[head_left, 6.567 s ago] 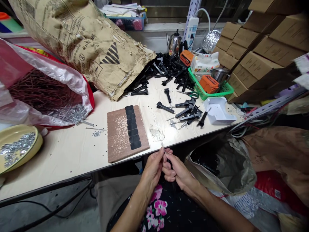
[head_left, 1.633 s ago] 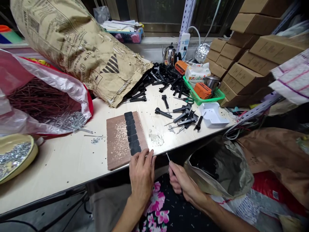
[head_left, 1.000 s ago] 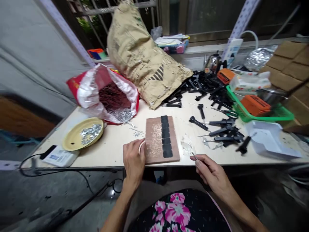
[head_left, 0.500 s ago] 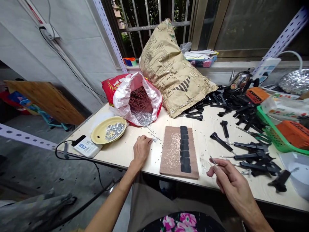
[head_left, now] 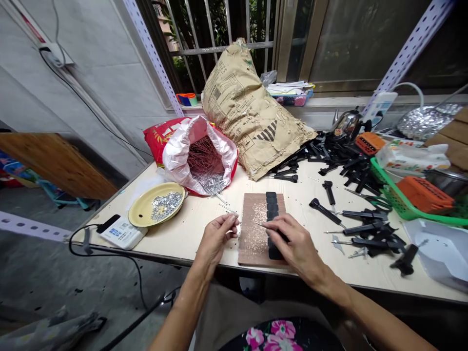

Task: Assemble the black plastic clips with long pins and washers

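Observation:
My left hand (head_left: 218,233) rests on the table just left of a brown wooden board (head_left: 257,229), its fingers pinched on a small silver metal piece. My right hand (head_left: 291,240) lies over the board's row of black pads (head_left: 271,203) and grips a thin metal pin (head_left: 261,224) that points left toward the left hand. The two hands are close together over the board's left half.
A yellow dish of silver bits (head_left: 156,209), a red-and-white bag of pins (head_left: 199,155) and a torn paper sack (head_left: 248,110) stand to the left and behind. Black plastic handles (head_left: 341,165) lie scattered at right, beside a green basket (head_left: 405,207) and a white tray (head_left: 439,251).
My right hand has moved left with the pin, from the table's edge onto the board. My left hand has lifted slightly and pinches a small silver piece.

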Motion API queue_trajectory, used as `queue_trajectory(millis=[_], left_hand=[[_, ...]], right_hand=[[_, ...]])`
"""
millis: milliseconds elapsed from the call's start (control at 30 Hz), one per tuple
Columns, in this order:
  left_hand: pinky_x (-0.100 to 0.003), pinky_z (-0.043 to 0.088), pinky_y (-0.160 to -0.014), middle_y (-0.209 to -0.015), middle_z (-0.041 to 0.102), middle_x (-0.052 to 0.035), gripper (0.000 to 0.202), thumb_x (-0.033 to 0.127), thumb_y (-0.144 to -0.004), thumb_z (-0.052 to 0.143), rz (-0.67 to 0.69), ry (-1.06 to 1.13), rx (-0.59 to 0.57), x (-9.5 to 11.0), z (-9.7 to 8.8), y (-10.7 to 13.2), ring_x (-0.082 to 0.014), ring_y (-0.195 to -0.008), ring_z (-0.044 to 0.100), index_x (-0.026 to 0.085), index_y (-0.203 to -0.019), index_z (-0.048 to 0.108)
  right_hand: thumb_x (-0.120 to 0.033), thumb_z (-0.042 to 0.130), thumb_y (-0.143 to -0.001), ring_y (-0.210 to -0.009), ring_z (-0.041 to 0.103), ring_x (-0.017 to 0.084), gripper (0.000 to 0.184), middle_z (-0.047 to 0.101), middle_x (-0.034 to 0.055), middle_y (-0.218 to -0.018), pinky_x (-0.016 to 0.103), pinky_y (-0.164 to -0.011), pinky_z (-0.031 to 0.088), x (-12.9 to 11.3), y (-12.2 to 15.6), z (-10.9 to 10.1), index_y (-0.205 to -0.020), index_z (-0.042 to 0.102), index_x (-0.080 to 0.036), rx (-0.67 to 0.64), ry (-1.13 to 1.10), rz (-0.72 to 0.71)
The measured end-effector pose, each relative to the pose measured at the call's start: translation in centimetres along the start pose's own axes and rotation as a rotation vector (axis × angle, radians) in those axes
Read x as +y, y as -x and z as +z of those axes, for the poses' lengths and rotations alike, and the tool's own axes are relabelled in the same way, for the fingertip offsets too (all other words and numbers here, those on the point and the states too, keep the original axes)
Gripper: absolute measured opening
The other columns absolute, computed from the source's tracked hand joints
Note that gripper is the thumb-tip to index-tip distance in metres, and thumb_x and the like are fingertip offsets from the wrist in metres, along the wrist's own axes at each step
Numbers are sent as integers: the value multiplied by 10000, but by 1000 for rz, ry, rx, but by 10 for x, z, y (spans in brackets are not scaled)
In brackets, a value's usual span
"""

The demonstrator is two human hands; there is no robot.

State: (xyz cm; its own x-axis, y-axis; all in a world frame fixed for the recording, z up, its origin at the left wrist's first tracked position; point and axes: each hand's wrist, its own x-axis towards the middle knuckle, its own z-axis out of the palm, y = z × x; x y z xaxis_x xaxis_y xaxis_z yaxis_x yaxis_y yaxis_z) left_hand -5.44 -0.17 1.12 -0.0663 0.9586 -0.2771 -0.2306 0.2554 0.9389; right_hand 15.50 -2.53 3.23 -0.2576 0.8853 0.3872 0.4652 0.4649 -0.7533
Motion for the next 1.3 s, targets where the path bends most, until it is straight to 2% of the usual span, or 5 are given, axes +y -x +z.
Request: queue_trajectory(millis=[100, 267, 633, 1067, 1300], left_hand=[[-217, 460, -575, -719, 631, -18, 305, 344, -636, 771, -70, 174, -74, 1, 20, 15, -73, -563, 525, 121, -811, 657], [-222, 490, -596, -717, 651, -22, 278, 303, -628, 783, -56, 227, -86, 5, 36, 22, -67, -561, 541, 119, -804, 670], [-231, 506, -612, -706, 679, -32, 258, 323, -643, 758, 101, 16, -43, 9, 50, 30, -89, -568, 576, 127, -801, 701], [-225, 512, -617, -689, 680, -31, 276, 342, -661, 746, 88, -43, -79, 2, 62, 33, -97, -565, 587, 125, -829, 714], [-227, 506, -614, -670, 688, -37, 273, 348, -658, 746, 149, -132, -19, 0, 66, 34, -111, -566, 601, 124, -813, 726]], right_hand=[[-218, 475, -909, -769, 602, 133, 219, 595, 49, -859, 239, -703, 510, -4, -7, 8, -1027, 659, -210, 22, 88, -78], [-222, 465, -920, -747, 593, 124, 231, 590, 49, -857, 214, -666, 500, -4, -5, 4, -1037, 664, -217, 27, 247, -95], [-238, 432, -943, -740, 597, 107, 251, 608, 42, -873, 187, -645, 464, -5, 4, -7, -1063, 651, -218, 46, 380, -105], [-218, 454, -927, -766, 598, 127, 181, 637, 43, -830, 229, -708, 422, 0, 13, -13, -910, 631, -183, 116, 490, -151], [-230, 435, -945, -771, 597, 132, 206, 644, 43, -809, 239, -713, 414, 0, 14, -16, -909, 633, -188, 136, 519, -140]])
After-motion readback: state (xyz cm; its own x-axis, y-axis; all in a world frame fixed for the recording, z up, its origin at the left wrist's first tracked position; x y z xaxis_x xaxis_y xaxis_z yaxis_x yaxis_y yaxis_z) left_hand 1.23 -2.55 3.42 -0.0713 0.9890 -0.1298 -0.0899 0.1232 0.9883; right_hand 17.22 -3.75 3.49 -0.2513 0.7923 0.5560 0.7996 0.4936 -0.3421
